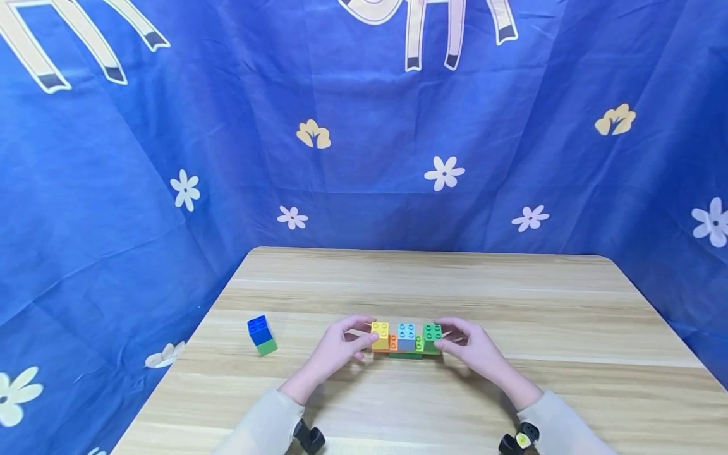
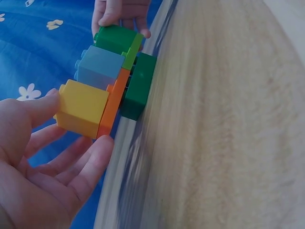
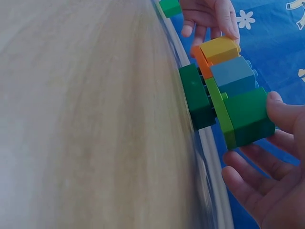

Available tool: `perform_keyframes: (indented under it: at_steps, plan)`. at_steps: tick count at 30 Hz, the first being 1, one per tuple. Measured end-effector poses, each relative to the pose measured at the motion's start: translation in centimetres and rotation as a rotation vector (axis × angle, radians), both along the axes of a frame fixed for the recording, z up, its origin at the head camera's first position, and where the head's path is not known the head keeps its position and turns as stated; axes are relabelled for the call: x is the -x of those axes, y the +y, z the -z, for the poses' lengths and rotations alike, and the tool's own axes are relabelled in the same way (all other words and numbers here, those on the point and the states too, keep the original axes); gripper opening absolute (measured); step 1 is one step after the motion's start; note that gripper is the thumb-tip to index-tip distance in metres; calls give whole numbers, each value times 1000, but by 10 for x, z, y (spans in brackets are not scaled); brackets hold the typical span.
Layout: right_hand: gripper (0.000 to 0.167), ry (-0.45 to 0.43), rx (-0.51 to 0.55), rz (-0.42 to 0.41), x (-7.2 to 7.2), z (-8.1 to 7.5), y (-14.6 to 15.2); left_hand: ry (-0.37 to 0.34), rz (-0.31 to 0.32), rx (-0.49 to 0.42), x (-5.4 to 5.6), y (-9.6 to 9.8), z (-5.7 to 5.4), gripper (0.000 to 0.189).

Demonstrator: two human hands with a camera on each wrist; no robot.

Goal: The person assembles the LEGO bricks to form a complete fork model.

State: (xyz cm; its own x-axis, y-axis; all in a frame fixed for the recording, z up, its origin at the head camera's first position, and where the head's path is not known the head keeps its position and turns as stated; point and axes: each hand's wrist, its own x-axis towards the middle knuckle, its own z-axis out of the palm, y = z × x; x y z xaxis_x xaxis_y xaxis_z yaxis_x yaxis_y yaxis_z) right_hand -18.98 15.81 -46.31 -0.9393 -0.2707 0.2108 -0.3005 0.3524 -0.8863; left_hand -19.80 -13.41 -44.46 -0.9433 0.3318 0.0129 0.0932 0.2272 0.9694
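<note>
An assembly of toy building bricks stands on the table between both hands. Its top row has a yellow brick (image 1: 380, 337), a light blue brick (image 1: 406, 338) and a green brick (image 1: 431, 337). Under them run an orange plate (image 2: 113, 105) and a lime green plate (image 3: 220, 112), end to end. A dark green brick (image 2: 141, 86) is at the bottom middle. My left hand (image 1: 340, 349) holds the yellow end, thumb on the yellow brick and a fingertip near the orange plate. At the opposite end my right hand (image 1: 471, 346) holds the green brick, thumb on its top.
To the left on the wooden table (image 1: 483, 291) is a dark blue brick (image 1: 259, 330) joined to a green brick (image 1: 266, 347). A blue patterned cloth (image 1: 364, 158) hangs behind the table and along its sides.
</note>
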Motion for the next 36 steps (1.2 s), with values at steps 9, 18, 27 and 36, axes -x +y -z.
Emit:
perform_keyframes:
  at_steps: [9,18,27,36]
  plan:
    - [42,-39,45,-9,-1,2,1,-1,-3,-17,-1,1,-1,44]
    - [42,-83,83,11,-2,2,-2,-38,11,-60,1,0,2,46]
    - [41,-80,83,-7,-2,0,-2,-50,8,-48,4,2,2,45]
    - [42,-119,117,-20,-1,-1,-4,-39,3,-35,3,3,2,43]
